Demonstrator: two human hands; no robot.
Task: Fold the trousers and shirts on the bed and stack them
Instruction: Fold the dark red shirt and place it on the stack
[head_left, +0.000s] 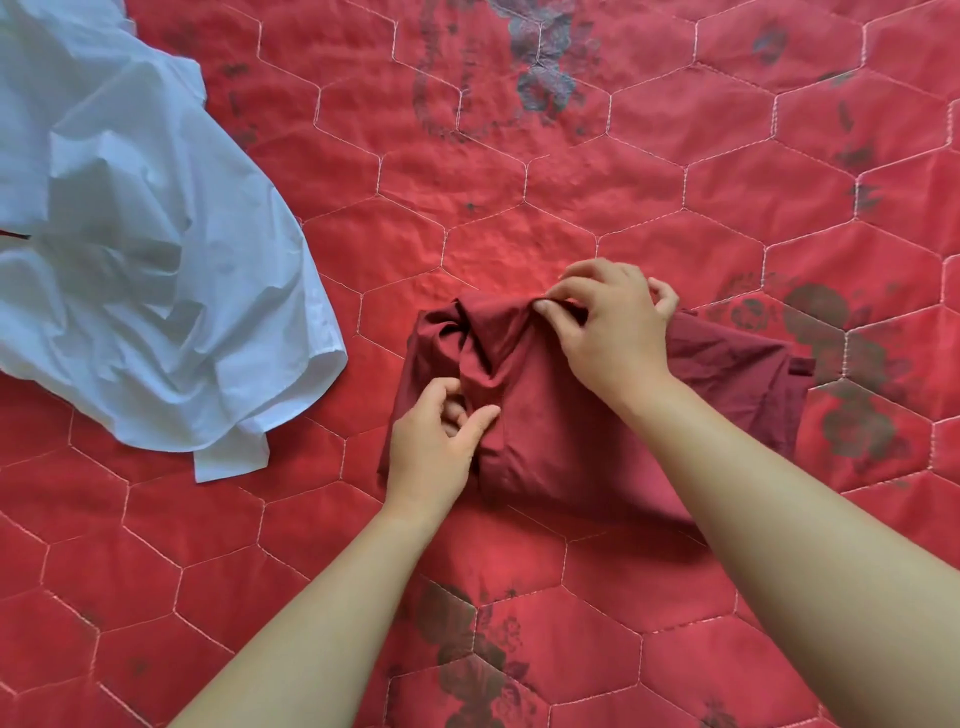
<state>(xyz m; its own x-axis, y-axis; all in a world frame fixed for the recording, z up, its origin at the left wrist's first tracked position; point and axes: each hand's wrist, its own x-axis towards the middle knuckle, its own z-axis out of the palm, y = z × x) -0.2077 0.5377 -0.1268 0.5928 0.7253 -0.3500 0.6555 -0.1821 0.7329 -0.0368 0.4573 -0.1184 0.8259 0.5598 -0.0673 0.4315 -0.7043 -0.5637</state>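
Your right hand (613, 332) pinches a raised fold at the 12 o'clock edge of the maroon garment (571, 431); your left hand (436, 441) pinches bunched cloth near its 8 o'clock corner. The garment lies directly under both hands on the bed (675, 156), long axis roughly 9 to 3 o'clock. The crumpled white shirt (156, 260) lies at 10 o'clock, well apart, nearer your left hand.
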